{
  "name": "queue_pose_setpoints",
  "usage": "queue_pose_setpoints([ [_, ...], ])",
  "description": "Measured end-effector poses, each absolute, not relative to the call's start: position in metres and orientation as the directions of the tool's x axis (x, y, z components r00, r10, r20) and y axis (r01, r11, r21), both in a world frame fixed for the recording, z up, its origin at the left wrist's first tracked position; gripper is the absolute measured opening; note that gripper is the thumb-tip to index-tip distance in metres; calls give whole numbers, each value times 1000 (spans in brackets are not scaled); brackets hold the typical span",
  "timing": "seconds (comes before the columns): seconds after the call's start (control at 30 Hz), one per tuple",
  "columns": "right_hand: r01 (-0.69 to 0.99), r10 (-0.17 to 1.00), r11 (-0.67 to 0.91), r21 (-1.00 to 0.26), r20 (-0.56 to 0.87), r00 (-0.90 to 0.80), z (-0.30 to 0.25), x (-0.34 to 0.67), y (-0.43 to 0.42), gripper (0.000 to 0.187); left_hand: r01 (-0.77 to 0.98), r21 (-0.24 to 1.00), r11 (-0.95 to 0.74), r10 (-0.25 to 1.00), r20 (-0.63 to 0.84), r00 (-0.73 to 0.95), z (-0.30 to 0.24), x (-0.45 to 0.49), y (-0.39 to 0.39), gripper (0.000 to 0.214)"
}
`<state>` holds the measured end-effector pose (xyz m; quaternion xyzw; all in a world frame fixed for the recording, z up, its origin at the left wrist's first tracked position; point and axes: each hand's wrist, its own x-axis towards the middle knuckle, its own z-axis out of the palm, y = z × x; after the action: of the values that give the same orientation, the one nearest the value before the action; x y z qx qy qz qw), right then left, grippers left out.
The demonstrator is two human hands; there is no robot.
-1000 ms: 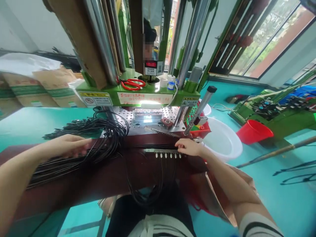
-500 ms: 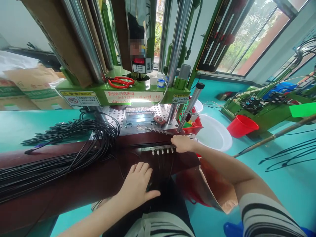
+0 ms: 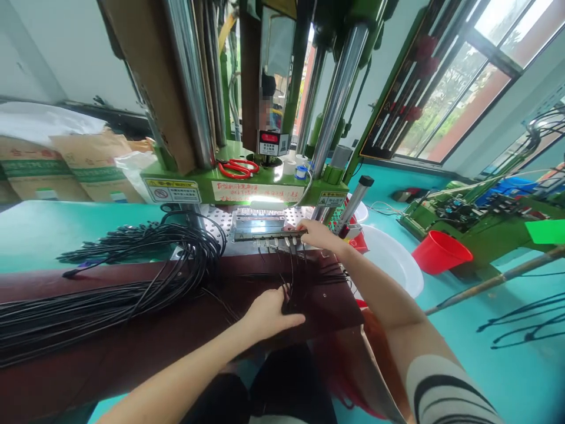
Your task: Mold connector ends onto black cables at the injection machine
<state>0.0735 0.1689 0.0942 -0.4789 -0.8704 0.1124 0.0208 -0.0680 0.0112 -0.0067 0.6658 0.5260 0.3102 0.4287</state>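
Observation:
My right hand (image 3: pixel 314 233) grips the right end of a narrow metal bar (image 3: pixel 267 237) that carries several cable plugs, held up against the perforated metal plate (image 3: pixel 220 221) of a green press machine (image 3: pixel 229 176). Thin black cables (image 3: pixel 293 277) hang from the bar down to my left hand (image 3: pixel 269 312), which is closed around them above the dark brown bench (image 3: pixel 132 341).
A big bundle of black cables (image 3: pixel 132 277) lies across the bench's left side. Red scissors (image 3: pixel 233 168) rest on the machine's green ledge. To the right stand a white basin (image 3: pixel 391 259), a red bucket (image 3: pixel 439 250) and another green machine (image 3: pixel 485 218). Cardboard boxes (image 3: pixel 57 165) sit at left.
My right hand has lifted the plug bar from the bench edge up to the machine's plate. My left hand moved from lying flat on the bench to gripping the hanging cables.

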Motion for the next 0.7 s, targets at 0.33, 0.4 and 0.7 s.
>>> queue_pose_setpoints([
  [0.33, 870, 897, 377, -317, -109, -429, 65, 13, 244, 25, -505, 739, 446, 895, -348, 280, -2, -69, 96, 23],
  [0.4, 883, 913, 328, -335, -129, -388, 59, 7, 256, 20, -503, 763, 406, 912, -373, 170, -8, -71, 104, 16],
  [0.7, 771, 920, 331, -544, 5, -392, 49, -2, 269, 30, -275, 852, 446, 895, -418, 158, -9, -109, 147, 14],
])
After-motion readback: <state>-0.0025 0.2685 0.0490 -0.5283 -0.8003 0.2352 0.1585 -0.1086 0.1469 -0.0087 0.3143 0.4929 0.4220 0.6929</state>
